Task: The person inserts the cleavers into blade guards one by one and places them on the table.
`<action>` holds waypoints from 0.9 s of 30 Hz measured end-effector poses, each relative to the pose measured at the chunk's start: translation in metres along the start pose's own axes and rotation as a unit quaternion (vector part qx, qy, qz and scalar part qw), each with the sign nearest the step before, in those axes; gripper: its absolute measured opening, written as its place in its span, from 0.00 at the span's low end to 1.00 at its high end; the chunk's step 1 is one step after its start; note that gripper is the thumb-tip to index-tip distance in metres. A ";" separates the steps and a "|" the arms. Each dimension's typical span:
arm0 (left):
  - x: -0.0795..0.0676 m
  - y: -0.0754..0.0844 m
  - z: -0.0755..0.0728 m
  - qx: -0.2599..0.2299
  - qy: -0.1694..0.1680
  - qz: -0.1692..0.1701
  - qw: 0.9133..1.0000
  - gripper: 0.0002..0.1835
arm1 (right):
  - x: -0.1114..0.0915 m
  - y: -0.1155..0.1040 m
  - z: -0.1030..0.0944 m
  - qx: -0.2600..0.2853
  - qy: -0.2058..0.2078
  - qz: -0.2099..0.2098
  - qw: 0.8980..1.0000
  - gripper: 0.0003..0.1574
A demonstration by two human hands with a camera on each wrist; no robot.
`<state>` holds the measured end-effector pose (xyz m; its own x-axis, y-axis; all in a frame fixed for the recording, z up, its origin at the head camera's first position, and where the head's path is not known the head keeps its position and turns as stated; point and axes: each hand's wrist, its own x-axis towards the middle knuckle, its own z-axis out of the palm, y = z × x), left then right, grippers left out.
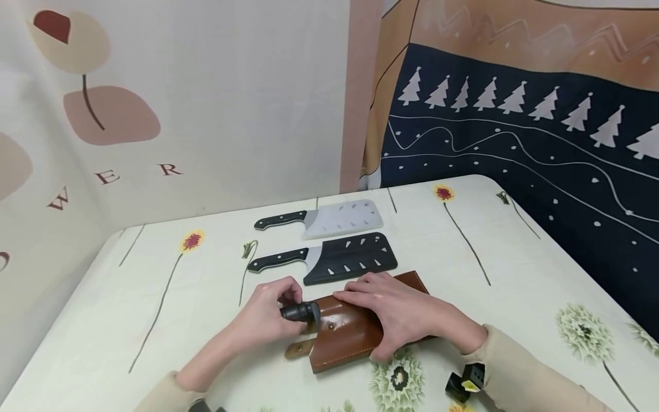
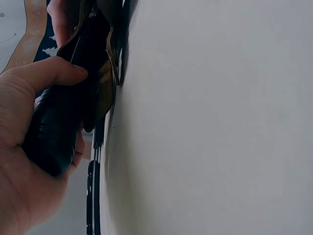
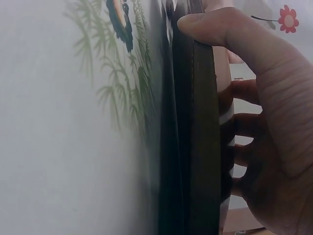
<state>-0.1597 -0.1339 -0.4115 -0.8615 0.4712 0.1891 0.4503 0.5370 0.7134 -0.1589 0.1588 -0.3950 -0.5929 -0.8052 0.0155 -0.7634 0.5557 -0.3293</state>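
Observation:
My left hand point(image 1: 264, 316) grips a black knife handle point(image 1: 297, 312) at the left mouth of a brown leather knife sheath point(image 1: 346, 339). The blade is hidden inside the leather. From the left wrist view, the thumb point(image 2: 63, 71) lies along the handle, whose upper end runs between the sheath's parted sides. Spread across the sheath, my right hand point(image 1: 399, 309) holds it, with the thumb at the near edge and the fingers toward the far one. A small strap point(image 1: 300, 348) with a metal snap juts from the sheath's left end.
Behind the sheath lies a cleaver in a black slotted blade cover point(image 1: 355, 257). Farther back is another cleaver in a whitish translucent cover point(image 1: 345, 218). Both have black riveted handles pointing left. A flower-print cloth point(image 1: 206, 309) covers the table, and printed curtains hang behind.

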 end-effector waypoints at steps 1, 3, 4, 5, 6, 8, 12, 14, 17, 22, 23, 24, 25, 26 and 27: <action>0.000 0.000 0.001 -0.002 0.001 -0.001 1.000 0.22 | 0.000 0.000 0.000 -0.001 0.000 0.000 1.000 0.67; 0.001 0.000 0.001 -0.005 0.002 -0.001 1.000 0.22 | 0.001 0.000 0.001 -0.004 0.001 0.000 1.000 0.67; 0.001 0.000 0.002 -0.005 0.003 -0.003 1.000 0.22 | 0.002 0.000 0.001 -0.004 0.001 0.000 1.000 0.67; 0.002 0.000 0.002 -0.004 0.004 -0.008 1.000 0.23 | 0.002 0.000 0.001 -0.005 0.001 -0.001 1.000 0.67; 0.002 0.000 0.002 -0.004 0.006 -0.010 1.000 0.23 | 0.003 0.001 0.002 -0.006 0.001 -0.001 1.000 0.67; 0.003 0.000 0.003 -0.003 0.008 -0.014 1.000 0.23 | 0.003 0.002 0.003 -0.007 -0.001 -0.002 1.000 0.67; 0.004 0.000 0.004 -0.005 0.008 -0.021 1.000 0.23 | 0.004 0.003 0.003 -0.008 -0.007 -0.002 1.000 0.67; 0.004 -0.001 0.004 -0.006 0.003 -0.023 1.000 0.23 | 0.004 0.002 0.003 -0.010 -0.012 0.000 1.000 0.67; 0.004 -0.001 0.004 -0.007 -0.003 -0.032 0.999 0.23 | 0.004 0.002 0.003 -0.009 -0.019 0.002 1.000 0.66; 0.004 -0.001 0.005 -0.001 0.001 -0.049 0.999 0.24 | 0.003 0.003 0.004 -0.005 -0.024 0.007 1.000 0.66; 0.004 -0.001 0.006 0.001 0.003 -0.051 0.999 0.24 | 0.003 0.003 0.004 -0.006 -0.024 0.009 1.000 0.66; 0.004 -0.001 0.006 0.003 0.005 -0.054 0.999 0.24 | 0.003 0.003 0.004 -0.006 -0.024 0.010 1.000 0.66; 0.004 -0.001 0.006 0.005 0.007 -0.054 0.998 0.24 | 0.003 0.003 0.004 -0.005 -0.023 0.011 1.000 0.66; 0.005 0.000 0.006 0.006 0.009 -0.055 0.998 0.24 | 0.003 0.003 0.005 -0.006 -0.023 0.013 1.000 0.66; 0.005 0.000 0.006 0.007 0.010 -0.056 0.998 0.24 | 0.003 0.004 0.005 -0.006 -0.023 0.015 1.000 0.66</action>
<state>-0.1629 -0.1272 -0.4152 -0.9108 0.3941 0.1229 0.3546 0.5947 0.7215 -0.1620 0.1575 -0.4008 -0.6032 -0.7967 -0.0369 -0.7488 0.5816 -0.3178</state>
